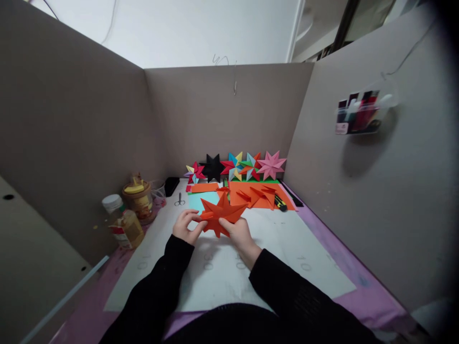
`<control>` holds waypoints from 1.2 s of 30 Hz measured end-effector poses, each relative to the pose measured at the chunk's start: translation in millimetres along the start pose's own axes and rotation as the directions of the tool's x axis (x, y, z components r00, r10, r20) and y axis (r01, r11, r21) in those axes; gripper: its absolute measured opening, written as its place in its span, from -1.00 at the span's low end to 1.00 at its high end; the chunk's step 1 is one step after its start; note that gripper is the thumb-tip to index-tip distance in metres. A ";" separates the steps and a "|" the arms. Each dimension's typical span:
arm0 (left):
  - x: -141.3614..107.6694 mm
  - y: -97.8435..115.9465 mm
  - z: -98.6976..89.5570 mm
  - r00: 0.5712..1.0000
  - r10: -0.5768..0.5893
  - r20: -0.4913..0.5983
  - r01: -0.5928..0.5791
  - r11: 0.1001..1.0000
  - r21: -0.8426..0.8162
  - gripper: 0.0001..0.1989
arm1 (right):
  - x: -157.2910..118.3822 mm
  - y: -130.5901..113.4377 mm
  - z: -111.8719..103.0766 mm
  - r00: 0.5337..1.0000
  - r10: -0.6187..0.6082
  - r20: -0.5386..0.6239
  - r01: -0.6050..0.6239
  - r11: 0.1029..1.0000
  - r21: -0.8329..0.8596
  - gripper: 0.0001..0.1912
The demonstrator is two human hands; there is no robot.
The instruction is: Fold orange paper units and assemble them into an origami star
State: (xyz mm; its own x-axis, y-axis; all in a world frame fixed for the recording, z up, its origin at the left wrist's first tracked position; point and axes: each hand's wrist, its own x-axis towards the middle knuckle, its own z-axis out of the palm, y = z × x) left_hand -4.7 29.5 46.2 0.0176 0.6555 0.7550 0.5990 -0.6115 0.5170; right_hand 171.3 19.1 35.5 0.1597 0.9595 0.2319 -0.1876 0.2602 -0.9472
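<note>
An orange folded paper star (219,215) is held above the white sheet (287,239) between my two hands. My left hand (187,227) pinches one of its points at the left side, thumb below and fingers above. With the thumb on its front face, my right hand (241,234) grips the star's lower right part; the other fingers are hidden behind the paper. Just beyond lie a light blue sheet (197,200), orange paper sheets (236,200) and several folded orange pieces (258,193).
Finished stars, among them a black star (213,167) and a pink star (271,165), lean on the back panel. Scissors (180,199) lie left, a yellow-black cutter (280,203) right. A bottle (124,224) and a pot (138,198) stand at the left wall.
</note>
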 end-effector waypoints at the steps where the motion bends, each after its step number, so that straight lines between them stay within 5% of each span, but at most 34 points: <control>1: 0.3 -0.3 -0.7 1.000 0.025 0.004 -0.025 1.000 0.016 -0.90 | 0.1 -0.2 -0.5 1.000 -0.010 -0.003 0.010 1.000 -0.020 -0.70; 8: 0.6 -0.9 -3.9 0.948 0.312 -0.064 -0.271 0.895 0.354 -0.94 | -4.7 -5.0 1.6 0.998 -0.060 0.023 0.063 0.985 -0.161 -0.73; 13: 0.1 0.2 -6.3 0.905 0.418 -0.082 -0.337 0.819 0.464 -0.93 | -9.0 -7.5 4.5 0.996 -0.088 0.022 0.091 0.979 -0.182 -0.77; 18: -0.1 -0.1 -5.0 0.899 0.435 0.044 -0.417 0.824 0.383 -0.96 | -9.9 -8.1 5.1 0.994 -0.100 0.037 0.105 0.980 -0.167 -0.75; 23: -0.5 0.3 -4.0 0.916 0.401 -0.004 -0.365 0.836 0.410 -0.84 | -9.7 -7.8 4.8 0.992 -0.124 0.031 0.128 0.968 -0.214 -0.77; 28: 0.0 -0.8 -4.6 0.884 0.467 0.026 -0.436 0.804 0.404 -0.94 | -9.2 -6.6 4.1 0.992 -0.126 0.016 0.126 0.966 -0.225 -0.77; 36: -3.7 2.2 0.3 0.887 0.457 0.067 -0.460 0.862 0.213 -0.98 | -10.9 -10.2 4.9 0.992 -0.123 -0.004 0.118 0.961 -0.249 -0.75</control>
State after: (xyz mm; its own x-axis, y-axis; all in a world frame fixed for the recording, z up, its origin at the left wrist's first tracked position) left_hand -3.2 25.9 44.5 0.3428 0.3321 0.8788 0.6785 -0.7345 0.0128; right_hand 166.8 6.5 43.7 0.1856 0.9199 0.3454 0.0795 0.3363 -0.9384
